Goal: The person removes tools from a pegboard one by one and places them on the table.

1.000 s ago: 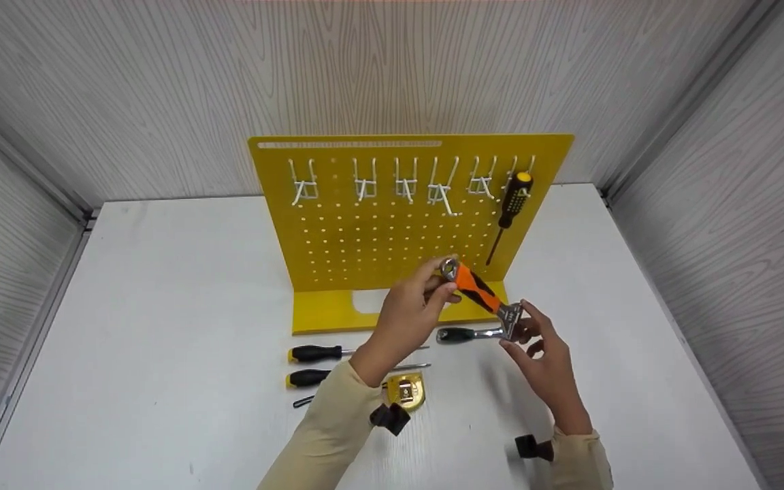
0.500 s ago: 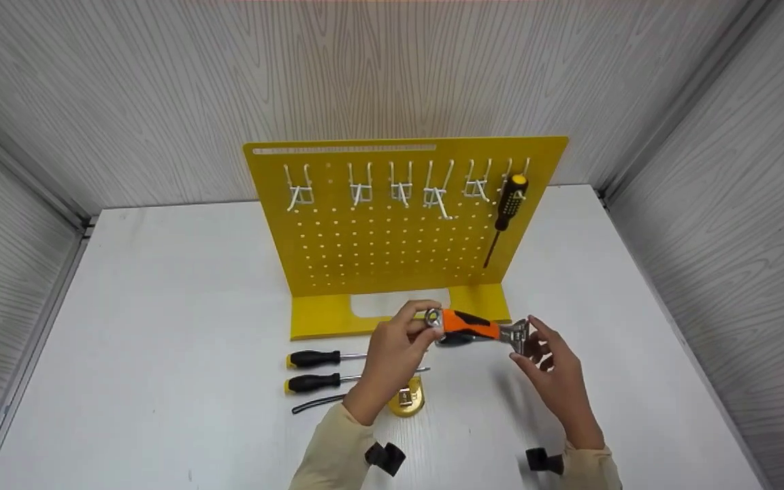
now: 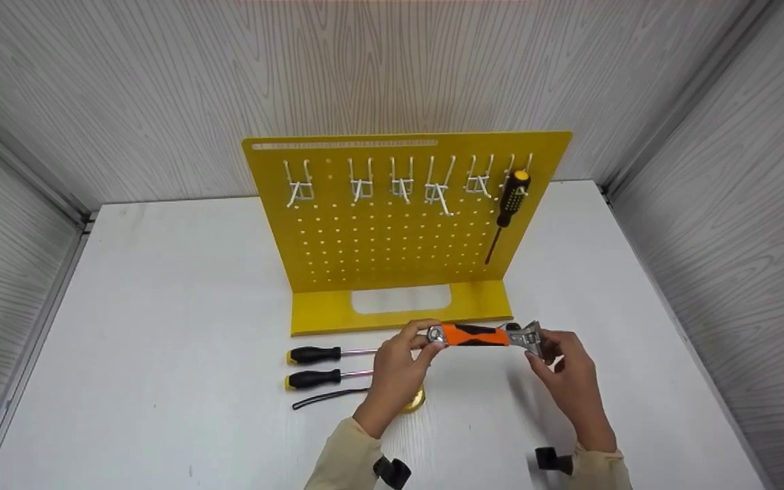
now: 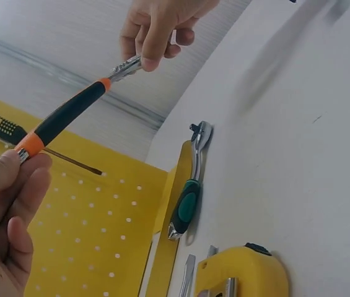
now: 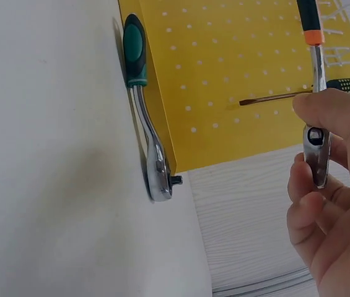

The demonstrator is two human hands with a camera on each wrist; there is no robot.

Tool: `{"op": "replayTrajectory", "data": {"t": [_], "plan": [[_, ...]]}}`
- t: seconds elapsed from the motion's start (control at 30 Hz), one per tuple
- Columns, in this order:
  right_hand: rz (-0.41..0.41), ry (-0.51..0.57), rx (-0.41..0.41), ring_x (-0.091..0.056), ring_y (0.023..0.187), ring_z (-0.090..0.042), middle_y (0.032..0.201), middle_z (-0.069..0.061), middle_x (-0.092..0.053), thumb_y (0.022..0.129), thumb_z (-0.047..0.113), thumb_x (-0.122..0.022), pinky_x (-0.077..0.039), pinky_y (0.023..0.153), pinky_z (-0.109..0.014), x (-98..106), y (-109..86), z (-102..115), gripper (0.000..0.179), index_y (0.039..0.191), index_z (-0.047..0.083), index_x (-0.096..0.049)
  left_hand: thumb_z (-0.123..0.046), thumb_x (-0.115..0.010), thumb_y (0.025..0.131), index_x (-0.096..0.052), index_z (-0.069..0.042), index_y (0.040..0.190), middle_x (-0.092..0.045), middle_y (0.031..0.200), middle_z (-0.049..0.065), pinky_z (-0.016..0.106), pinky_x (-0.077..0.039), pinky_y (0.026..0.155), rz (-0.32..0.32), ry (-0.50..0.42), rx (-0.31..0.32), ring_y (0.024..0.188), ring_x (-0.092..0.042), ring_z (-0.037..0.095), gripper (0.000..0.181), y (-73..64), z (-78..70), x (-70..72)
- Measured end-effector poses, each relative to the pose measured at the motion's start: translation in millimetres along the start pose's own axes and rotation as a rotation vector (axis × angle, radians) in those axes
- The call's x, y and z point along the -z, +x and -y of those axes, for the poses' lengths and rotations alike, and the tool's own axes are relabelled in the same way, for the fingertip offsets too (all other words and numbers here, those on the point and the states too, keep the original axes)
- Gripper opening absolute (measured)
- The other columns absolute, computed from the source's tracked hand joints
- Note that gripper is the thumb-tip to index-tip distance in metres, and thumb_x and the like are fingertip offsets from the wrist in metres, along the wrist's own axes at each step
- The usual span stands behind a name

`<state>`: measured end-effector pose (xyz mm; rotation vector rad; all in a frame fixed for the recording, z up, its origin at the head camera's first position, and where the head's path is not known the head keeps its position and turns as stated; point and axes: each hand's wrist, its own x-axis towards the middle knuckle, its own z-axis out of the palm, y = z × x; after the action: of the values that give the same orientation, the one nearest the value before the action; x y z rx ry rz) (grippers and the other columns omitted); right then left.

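Observation:
An adjustable wrench with an orange and black handle is held level above the table, in front of the yellow pegboard. My left hand pinches the ringed end of its handle between thumb and fingers. At the other end, my right hand pinches the metal head, thumb on the near side. Below the wrench, a ratchet with a green and black handle lies along the pegboard's base; the head view mostly hides it. A yellow tape measure lies under my left hand.
Two black-handled screwdrivers and a black strap lie to the left of my left hand. Several white hooks line the board's upper part. A screwdriver hangs from the rightmost hook.
Both hands have brought the wrench down and nearer, away from the pegboard. Its slant has turned to nearly level, and the right hand has shifted slightly right.

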<state>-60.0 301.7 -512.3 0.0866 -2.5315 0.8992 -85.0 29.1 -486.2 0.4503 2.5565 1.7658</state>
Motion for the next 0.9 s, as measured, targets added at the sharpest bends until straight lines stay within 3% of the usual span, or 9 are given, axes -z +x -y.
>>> {"op": "replayTrajectory", "data": {"t": [0.13,0.27,0.47,0.73,0.9], "plan": [[0.025,-0.044,0.008,-0.050,0.074,-0.003,0.093,-0.005,-0.060,0.074,0.000,-0.080,-0.047,0.058,-0.022,7.9,0.8,-2.1,0.043,0.112,0.005,-0.062,-0.035,-0.066,0.088,-0.066,-0.020,0.119,-0.070,0.088,-0.005,0.032,-0.045,0.083,-0.010,-0.033,0.067,0.094,-0.058,0.014,0.034,-1.6,6.2,-4.5],[0.058,-0.096,-0.002,-0.051,0.076,-0.007,0.095,-0.005,-0.060,0.073,0.001,-0.081,-0.045,0.060,-0.020,12.8,0.5,-4.2,0.044,0.112,0.005,-0.062,-0.034,-0.071,0.084,-0.070,-0.022,0.114,-0.064,0.085,-0.006,0.023,-0.039,0.068,-0.019,-0.012,0.113,0.082,-0.053,0.009,0.033,-3.1,9.1,-8.4],[0.078,-0.202,0.019,-0.052,0.077,-0.010,0.093,-0.003,-0.059,0.072,0.004,-0.082,-0.042,0.060,-0.022,14.6,-1.1,-8.9,0.046,0.113,0.007,-0.061,-0.032,-0.075,0.081,-0.073,-0.021,0.111,-0.067,0.081,-0.008,0.022,-0.040,0.068,-0.049,0.055,0.130,0.078,-0.055,0.012,0.032,-3.4,9.5,-12.9],[0.162,-0.174,-0.056,-0.050,0.082,-0.012,0.097,-0.003,-0.058,0.077,0.006,-0.079,-0.040,0.064,-0.023,16.0,1.1,-14.3,0.043,0.115,0.008,-0.059,-0.027,-0.076,0.081,-0.073,-0.021,0.109,-0.066,0.081,-0.009,0.021,-0.040,0.068,-0.040,0.042,0.151,0.081,-0.053,0.013,0.028,-4.4,16.0,-22.4],[0.234,-0.153,-0.120,-0.052,0.085,-0.015,0.099,-0.004,-0.058,0.080,0.007,-0.076,-0.040,0.065,-0.022,15.5,1.9,-17.8,0.040,0.116,0.007,-0.058,-0.025,-0.077,0.081,-0.073,-0.022,0.109,-0.065,0.081,-0.011,0.020,-0.038,0.066,-0.024,0.087,0.145,0.082,-0.053,0.017,0.029,-4.9,18.9,-26.3]]}}
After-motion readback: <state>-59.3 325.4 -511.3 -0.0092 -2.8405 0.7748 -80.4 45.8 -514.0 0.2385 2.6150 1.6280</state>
